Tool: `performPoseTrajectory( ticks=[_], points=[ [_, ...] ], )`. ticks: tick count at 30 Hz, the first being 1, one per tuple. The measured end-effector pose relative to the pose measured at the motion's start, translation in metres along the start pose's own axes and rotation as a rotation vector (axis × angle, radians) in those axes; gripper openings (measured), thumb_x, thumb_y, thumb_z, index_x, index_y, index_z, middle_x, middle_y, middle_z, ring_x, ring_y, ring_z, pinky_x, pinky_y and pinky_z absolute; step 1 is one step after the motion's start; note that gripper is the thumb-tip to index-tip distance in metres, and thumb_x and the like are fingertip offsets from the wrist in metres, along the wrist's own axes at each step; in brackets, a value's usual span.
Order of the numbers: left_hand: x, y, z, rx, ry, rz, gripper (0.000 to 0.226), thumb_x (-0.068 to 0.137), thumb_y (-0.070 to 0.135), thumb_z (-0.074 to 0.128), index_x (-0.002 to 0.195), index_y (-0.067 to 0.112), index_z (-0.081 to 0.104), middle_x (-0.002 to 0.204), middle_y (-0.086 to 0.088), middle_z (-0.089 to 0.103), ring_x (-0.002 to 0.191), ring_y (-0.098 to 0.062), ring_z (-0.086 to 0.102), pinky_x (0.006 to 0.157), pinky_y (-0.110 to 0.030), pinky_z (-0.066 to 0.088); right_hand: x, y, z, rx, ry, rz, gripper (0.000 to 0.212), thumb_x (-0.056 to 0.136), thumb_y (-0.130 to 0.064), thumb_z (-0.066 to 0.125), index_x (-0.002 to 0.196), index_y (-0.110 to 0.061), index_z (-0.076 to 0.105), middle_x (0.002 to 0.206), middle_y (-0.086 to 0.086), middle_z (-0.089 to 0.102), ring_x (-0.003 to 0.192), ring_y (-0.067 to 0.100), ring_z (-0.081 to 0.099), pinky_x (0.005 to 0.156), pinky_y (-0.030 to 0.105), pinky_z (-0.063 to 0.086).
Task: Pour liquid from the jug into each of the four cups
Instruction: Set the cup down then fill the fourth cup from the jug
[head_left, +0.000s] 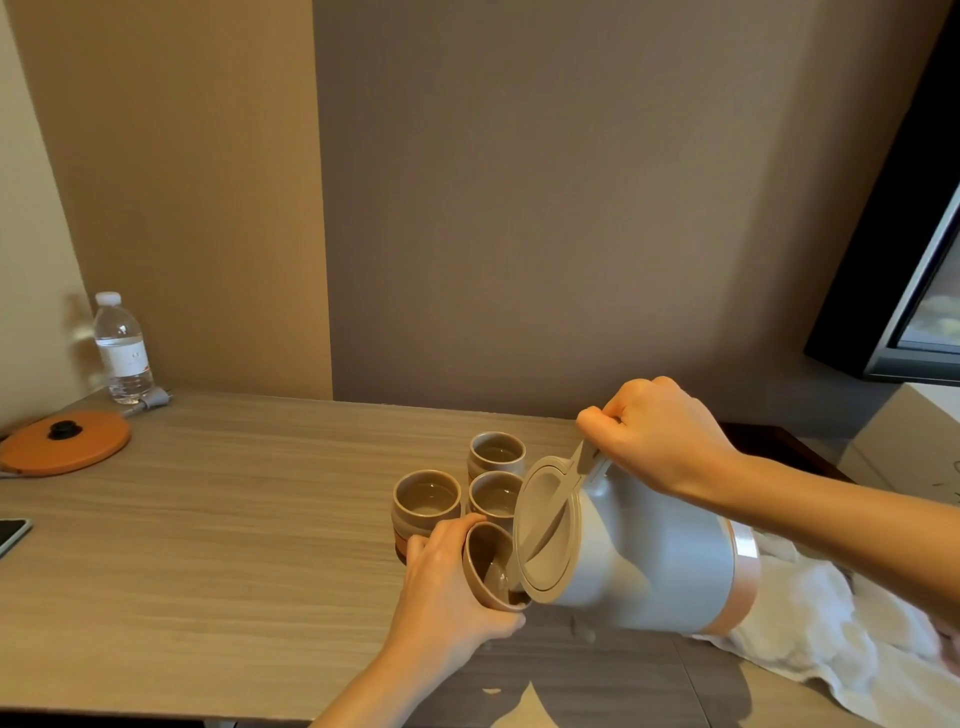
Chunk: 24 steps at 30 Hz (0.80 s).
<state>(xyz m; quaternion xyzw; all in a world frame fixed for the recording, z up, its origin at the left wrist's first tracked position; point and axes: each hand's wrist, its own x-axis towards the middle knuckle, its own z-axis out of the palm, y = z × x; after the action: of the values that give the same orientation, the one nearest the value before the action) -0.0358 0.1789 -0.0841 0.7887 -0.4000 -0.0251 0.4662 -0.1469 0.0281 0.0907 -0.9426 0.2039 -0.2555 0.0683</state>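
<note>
A: What could go wrong here?

B: The left hand (447, 582) is wrapped round the fourth cup (491, 566), holding it lifted and tipped toward the jug (639, 556), whose lip sits right at the cup's rim. A tilted cup fills on one side first, so liquid could run over the low edge onto the fingers. I can't tell how full it is.

A: And the three other cups?

B: The front-left cup (427, 499) stands just beyond that hand's fingers, the middle cup (496, 496) beside it, the back cup (497, 453) behind that. All look to hold liquid, so this is likely the last pour. They are close enough that a swinging jug could knock them.

A: The other hand?

B: The right hand (660, 436) is clenched on the jug's handle from above, the jug tipped steeply. The lid (548, 530) is on; if it sits loose, it could drop out at that angle.

A: The surroundings?

B: Far left of the left hand, on the wood-grain table (234, 519), an orange disc (65, 441) and a water bottle (122, 351). Under the right forearm lies a white towel (810, 623). Plain brown walls behind; a dark screen (904, 270) at far right.
</note>
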Motion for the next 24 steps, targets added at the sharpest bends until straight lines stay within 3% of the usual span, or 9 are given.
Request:
performPoseTrajectory(
  ticks=[7, 16, 24],
  points=[
    [-0.002, -0.002, 0.003, -0.060, 0.006, -0.030, 0.079, 0.042, 0.044, 0.088, 0.110, 0.042, 0.050, 0.109, 0.026, 0.051, 0.110, -0.001, 0.038, 0.088, -0.020, 0.044, 0.003, -0.005, 0.001, -0.012, 0.002, -0.011, 0.055, 0.088, -0.032, 0.049, 0.036, -0.020, 0.037, 0.026, -0.005, 0.034, 0.032, 0.013, 0.028, 0.039, 0.015, 0.022],
    [-0.002, -0.005, 0.007, -0.121, 0.034, -0.063, 0.079, 0.038, 0.046, 0.089, 0.108, 0.042, 0.051, 0.108, 0.026, 0.052, 0.110, -0.007, 0.048, 0.091, -0.029, 0.050, 0.004, -0.012, 0.002, -0.073, 0.001, -0.059, 0.053, 0.087, -0.032, 0.047, 0.037, -0.018, 0.033, 0.037, -0.003, 0.030, 0.039, 0.015, 0.025, 0.042, 0.023, 0.024],
    [-0.004, -0.008, 0.013, -0.165, 0.033, -0.096, 0.077, 0.039, 0.048, 0.089, 0.105, 0.043, 0.050, 0.107, 0.025, 0.054, 0.109, -0.006, 0.047, 0.087, -0.020, 0.046, 0.006, -0.012, 0.000, -0.116, -0.003, -0.091, 0.053, 0.087, -0.032, 0.046, 0.038, -0.017, 0.032, 0.039, -0.002, 0.030, 0.040, 0.015, 0.026, 0.043, 0.024, 0.025]
  ],
)
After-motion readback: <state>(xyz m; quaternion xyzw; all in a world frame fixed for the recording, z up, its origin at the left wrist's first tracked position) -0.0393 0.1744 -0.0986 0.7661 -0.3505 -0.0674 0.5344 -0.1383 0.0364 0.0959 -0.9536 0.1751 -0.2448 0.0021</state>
